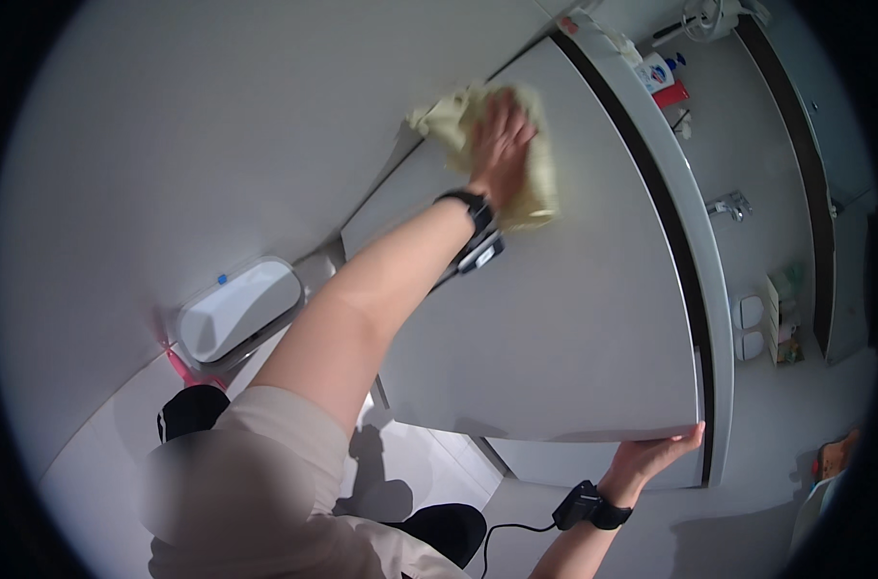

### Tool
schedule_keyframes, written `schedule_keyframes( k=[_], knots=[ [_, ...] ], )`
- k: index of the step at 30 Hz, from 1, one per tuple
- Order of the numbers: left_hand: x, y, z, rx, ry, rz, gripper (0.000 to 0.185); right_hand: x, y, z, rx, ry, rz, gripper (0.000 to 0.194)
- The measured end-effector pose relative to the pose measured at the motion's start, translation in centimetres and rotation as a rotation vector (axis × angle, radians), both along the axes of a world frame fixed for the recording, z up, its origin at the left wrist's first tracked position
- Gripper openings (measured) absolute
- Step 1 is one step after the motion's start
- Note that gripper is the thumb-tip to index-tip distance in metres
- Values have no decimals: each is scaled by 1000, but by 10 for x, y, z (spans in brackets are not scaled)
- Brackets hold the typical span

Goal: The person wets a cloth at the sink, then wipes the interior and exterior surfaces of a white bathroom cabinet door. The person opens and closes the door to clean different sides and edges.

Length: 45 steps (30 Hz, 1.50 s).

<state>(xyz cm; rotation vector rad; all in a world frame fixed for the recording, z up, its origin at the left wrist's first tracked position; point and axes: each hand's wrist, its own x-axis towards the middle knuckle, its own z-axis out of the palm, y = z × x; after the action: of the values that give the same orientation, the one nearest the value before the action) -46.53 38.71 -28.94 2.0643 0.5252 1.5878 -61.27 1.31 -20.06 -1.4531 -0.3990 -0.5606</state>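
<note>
My left hand [503, 141] lies over a pale yellow cloth [537, 192] and presses it against a large white cabinet door [547, 304]. The hand and cloth are blurred, and part of the cloth spreads past the door's far edge. At the door's near edge, by its upper corner, my right hand [649, 456] grips the panel with its fingertips around the corner. That edge stands away from a second white panel [555, 459] behind it. Each wrist wears a black strap with a small device.
Above the door runs a pale washbasin counter [717, 347]. Beyond it are a faucet [732, 206], a pump bottle [660, 71], two white cups [750, 311] and a small organizer [783, 322]. A white oval bin [240, 311] and a pink-handled item [178, 365] stand near my feet.
</note>
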Motion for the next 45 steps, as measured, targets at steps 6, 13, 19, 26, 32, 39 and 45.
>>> schedule_keyframes(
  k=[6,13,19,26,32,39,45],
  knots=[
    [-37,-40,-26,187,29,-135,35,-3,10,-3,24,44,-141,63],
    [25,68,42,320,-381,12,40,-6,31,0,36,32,-248,73],
    [-33,86,19,-380,-123,-587,34,-1,29,6,24,49,-217,66],
    [-74,78,36,-791,0,-922,25,3,22,7,12,3,-165,54],
    [-50,28,59,-878,-799,-1192,29,2,16,1,11,-38,-180,53],
    [4,23,-8,-341,-268,-25,35,-6,25,-7,-23,-96,-225,55],
    [-24,-14,20,-262,-527,-358,37,-10,31,-4,-11,-44,-228,54]
  ],
)
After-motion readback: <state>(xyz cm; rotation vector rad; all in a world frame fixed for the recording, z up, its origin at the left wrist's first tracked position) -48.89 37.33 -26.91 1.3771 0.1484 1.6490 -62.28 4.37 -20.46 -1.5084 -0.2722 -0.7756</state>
